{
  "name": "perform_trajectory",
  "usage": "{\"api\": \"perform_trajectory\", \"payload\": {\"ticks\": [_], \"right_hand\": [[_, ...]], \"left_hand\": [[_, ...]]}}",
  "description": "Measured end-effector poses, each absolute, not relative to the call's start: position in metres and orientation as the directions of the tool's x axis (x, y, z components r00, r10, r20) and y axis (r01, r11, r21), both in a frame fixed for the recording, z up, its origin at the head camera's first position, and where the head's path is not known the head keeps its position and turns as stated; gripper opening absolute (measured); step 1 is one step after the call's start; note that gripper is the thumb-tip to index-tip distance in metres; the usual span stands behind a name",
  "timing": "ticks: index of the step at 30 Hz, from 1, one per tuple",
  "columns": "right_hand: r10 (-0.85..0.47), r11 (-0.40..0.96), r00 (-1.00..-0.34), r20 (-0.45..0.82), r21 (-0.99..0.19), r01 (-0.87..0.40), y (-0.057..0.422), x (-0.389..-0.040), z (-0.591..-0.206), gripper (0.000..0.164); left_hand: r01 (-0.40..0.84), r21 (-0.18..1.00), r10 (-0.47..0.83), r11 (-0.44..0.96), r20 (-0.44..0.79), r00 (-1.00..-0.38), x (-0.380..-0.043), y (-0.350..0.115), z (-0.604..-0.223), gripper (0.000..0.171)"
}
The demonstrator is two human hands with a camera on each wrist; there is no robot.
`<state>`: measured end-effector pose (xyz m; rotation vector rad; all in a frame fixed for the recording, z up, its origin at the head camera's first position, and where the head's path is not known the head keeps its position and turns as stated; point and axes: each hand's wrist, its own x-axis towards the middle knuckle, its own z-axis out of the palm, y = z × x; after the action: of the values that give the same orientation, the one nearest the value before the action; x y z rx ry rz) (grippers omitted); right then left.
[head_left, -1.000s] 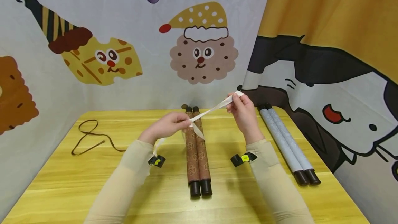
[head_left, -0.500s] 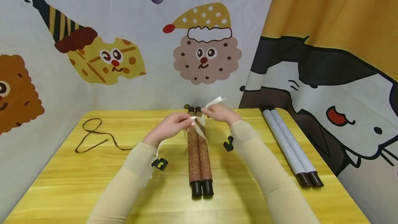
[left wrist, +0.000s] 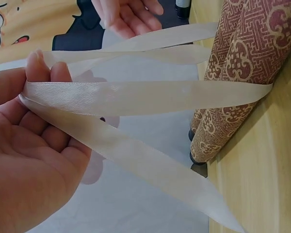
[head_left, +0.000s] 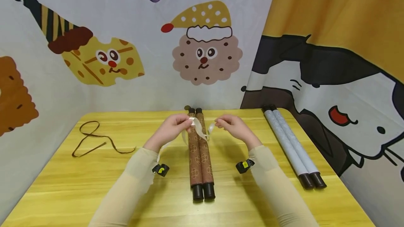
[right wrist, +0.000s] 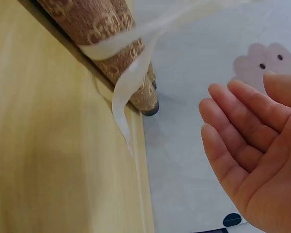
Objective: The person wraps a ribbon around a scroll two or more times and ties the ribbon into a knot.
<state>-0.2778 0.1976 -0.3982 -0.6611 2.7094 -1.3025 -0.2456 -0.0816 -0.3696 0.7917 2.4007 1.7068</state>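
Observation:
A brown patterned scroll [head_left: 195, 160], rolled on two dark-ended rods, lies in the middle of the table. Around its far part passes a cream satin ribbon [left wrist: 150, 97]. My left hand [head_left: 172, 129] pinches that ribbon between thumb and fingers just left of the scroll, and strands run from it toward the scroll in the left wrist view. On the other side, my right hand [head_left: 235, 127] hovers with nothing in its loosely bent fingers, as the right wrist view confirms. A loose ribbon end [right wrist: 131, 87] droops beside the scroll, apart from this hand.
A thin dark brown cord [head_left: 98, 136] lies looped at the table's left. Along the right side rests a second rolled scroll [head_left: 290, 141], pale blue-grey with dark ends. A printed cloth [head_left: 120, 97] hangs behind the wooden table [head_left: 172, 209].
The right hand reached in over the scroll with the ribbon end, then drew back right and let it go. The ribbon end now hangs over the scroll. The left hand keeps its pinch.

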Motion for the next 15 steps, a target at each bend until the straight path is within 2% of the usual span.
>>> {"api": "perform_trajectory", "payload": {"ticks": [9,15], "right_hand": [[-0.481,0.473,-0.858,0.182,-0.770,-0.428,0.190,-0.249,-0.402,0.027],[-0.453,0.537,-0.874,0.176,-0.729,-0.425,0.179,-0.254,-0.406,0.027]], "left_hand": [[0.392,0.883,0.473,0.260,0.237,-0.848,-0.245,-0.080,-0.368,0.026],[0.426,0.861,0.498,0.279,0.250,-0.831,-0.243,-0.084,-0.369,0.026]]}}
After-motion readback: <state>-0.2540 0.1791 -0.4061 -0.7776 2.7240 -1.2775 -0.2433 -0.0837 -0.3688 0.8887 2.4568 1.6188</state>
